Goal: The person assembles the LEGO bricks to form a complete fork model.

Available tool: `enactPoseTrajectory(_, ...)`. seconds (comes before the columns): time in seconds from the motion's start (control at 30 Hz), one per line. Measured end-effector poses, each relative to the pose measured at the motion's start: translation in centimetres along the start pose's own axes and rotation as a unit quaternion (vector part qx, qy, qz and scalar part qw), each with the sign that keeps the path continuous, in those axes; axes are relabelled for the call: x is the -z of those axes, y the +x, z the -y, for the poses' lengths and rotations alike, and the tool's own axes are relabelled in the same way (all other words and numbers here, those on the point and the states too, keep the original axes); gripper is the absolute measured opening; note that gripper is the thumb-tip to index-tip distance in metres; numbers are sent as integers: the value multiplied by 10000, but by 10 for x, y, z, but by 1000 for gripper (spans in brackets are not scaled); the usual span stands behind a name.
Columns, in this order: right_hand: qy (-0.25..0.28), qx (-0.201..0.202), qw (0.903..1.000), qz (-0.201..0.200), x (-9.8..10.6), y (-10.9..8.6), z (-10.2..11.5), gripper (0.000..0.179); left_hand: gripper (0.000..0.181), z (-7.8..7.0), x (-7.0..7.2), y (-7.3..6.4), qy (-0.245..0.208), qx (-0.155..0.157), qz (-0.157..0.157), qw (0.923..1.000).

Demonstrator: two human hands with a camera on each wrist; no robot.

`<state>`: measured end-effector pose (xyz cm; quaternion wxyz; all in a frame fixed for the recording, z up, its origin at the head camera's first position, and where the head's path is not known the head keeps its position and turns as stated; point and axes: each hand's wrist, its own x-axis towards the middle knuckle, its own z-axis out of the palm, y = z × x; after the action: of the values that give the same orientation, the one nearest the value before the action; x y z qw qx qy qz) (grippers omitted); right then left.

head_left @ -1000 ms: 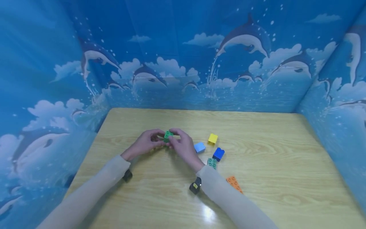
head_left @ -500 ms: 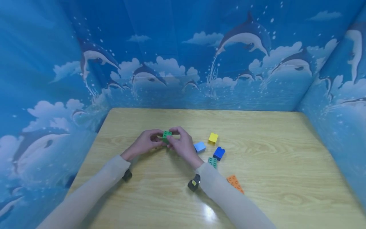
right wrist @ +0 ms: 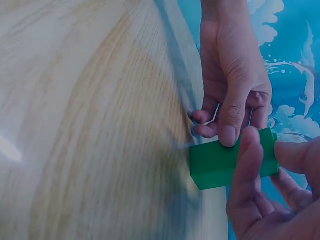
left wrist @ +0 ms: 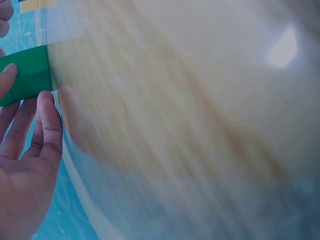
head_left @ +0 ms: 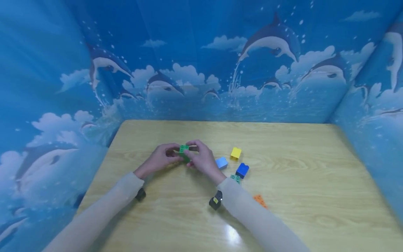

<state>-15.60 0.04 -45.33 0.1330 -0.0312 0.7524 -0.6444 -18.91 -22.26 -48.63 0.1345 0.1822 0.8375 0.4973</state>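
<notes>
Two green building bricks [head_left: 184, 148], stacked end to end with a seam between them, stand upright between the hands at the table's left middle. My left hand [head_left: 159, 158] pinches the stack from the left, its thumb tip against the side in the right wrist view. From the right, my right hand [head_left: 203, 158] grips the same stack with thumb and fingers, covering part of its face. In the left wrist view the smooth lower end of the green stack [left wrist: 32, 75] shows just above the table. Studs face up in the head view.
Right of the hands lie a light blue brick [head_left: 221, 163], a yellow brick [head_left: 235, 153], a dark blue brick [head_left: 242, 170] and a teal-green brick [head_left: 235, 178]. An orange brick [head_left: 260, 201] is partly hidden by the right sleeve. Dolphin-print curtains [head_left: 201, 101] enclose the wooden table [head_left: 299, 168].
The green stack has turned more upright and shows more of its lower part below the right thumb. The right fingers have shifted slightly on it; the left hand stays nearly in place.
</notes>
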Motion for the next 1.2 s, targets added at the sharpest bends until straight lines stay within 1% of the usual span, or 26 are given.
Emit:
enactPoseTrajectory(0.13,-25,25,10000,28,-3,0,-2,40,41,1,1,-1,125,75,-64,9999)
enactPoseTrajectory(0.3,-215,104,9996,118,-2,-1,-2,44,43,0,2,-2,120,177,-90,9997)
enactPoseTrajectory(0.5,-409,199,9989,140,0,-1,-3,45,42,-2,1,-1,89,167,-95,9998)
enactPoseTrajectory(0.63,-687,202,9974,118,1,-3,-3,50,41,-2,0,-1,175,155,-120,9997)
enactPoseTrajectory(0.73,-975,204,9950,93,2,-5,-2,59,43,-3,-1,-2,263,175,-114,9994)
enactPoseTrajectory(0.8,-1144,236,9931,57,3,-7,1,63,49,-3,-2,-4,310,212,-108,9992)
enactPoseTrajectory(0.9,-1393,300,9898,-11,7,-10,7,67,63,-6,-5,-8,404,215,-132,9989)
enactPoseTrajectory(0.97,-1533,333,9876,-38,10,-14,11,66,74,-7,-6,-12,678,189,-199,9973)
enactPoseTrajectory(1.03,-1639,374,9858,-44,13,-17,14,65,87,-10,-6,-16,1070,157,-283,9937)
enactPoseTrajectory(1.13,-1680,462,9847,-19,19,-22,18,64,104,-15,-6,-25,1664,153,-428,9850)
enactPoseTrajectory(1.2,-1636,540,9850,-29,24,-26,20,62,112,-17,-6,-29,1895,164,-495,9805)
